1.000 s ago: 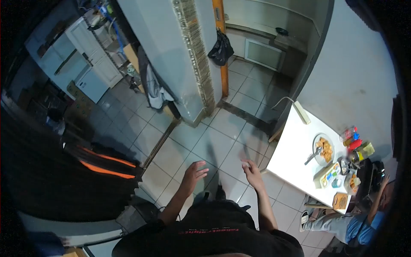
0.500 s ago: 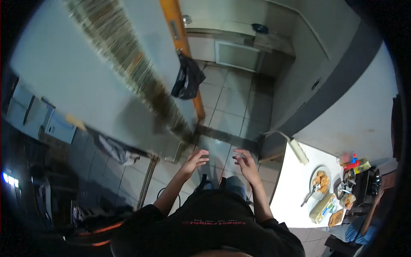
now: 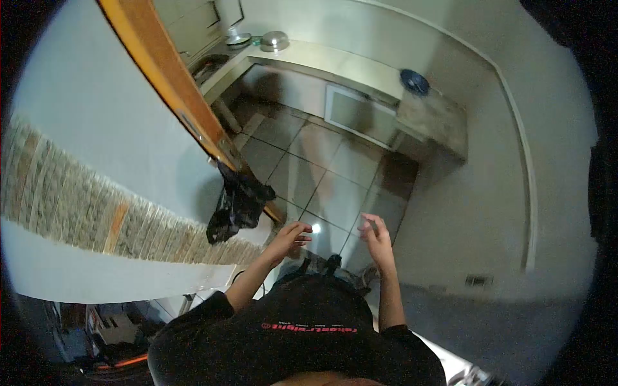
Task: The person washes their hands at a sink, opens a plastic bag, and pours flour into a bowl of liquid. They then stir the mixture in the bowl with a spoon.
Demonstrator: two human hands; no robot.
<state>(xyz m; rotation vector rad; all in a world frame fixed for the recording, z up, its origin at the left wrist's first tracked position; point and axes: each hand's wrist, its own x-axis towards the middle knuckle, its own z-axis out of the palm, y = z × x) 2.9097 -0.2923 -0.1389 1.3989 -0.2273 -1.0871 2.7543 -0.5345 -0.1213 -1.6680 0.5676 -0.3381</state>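
Note:
My left hand [image 3: 290, 240] is raised in front of my body, its fingers loosely apart and nothing in it. Level with it, across a gap, my right hand [image 3: 377, 237] is also empty, with fingers curved and spread. Neither hand touches anything. Closest to my left hand is a black plastic bag [image 3: 239, 202], hanging from the orange-brown door frame [image 3: 193, 116]. Below both hands lies the tiled floor [image 3: 315, 186] of a kitchen.
A counter [image 3: 335, 64] runs along the far wall, bearing a metal pot [image 3: 275, 42] and a dark blue basin [image 3: 414, 82]. At the far left corner is a sink [image 3: 209, 67]. Stone cladding [image 3: 129, 225] covers part of the left wall; a grey wall [image 3: 457, 212] stands at right.
I have moved forward into the doorway. The bag and frame now sit lower and further left, the kitchen looks nearer, and the food table has mostly left view. My hands stay raised and empty.

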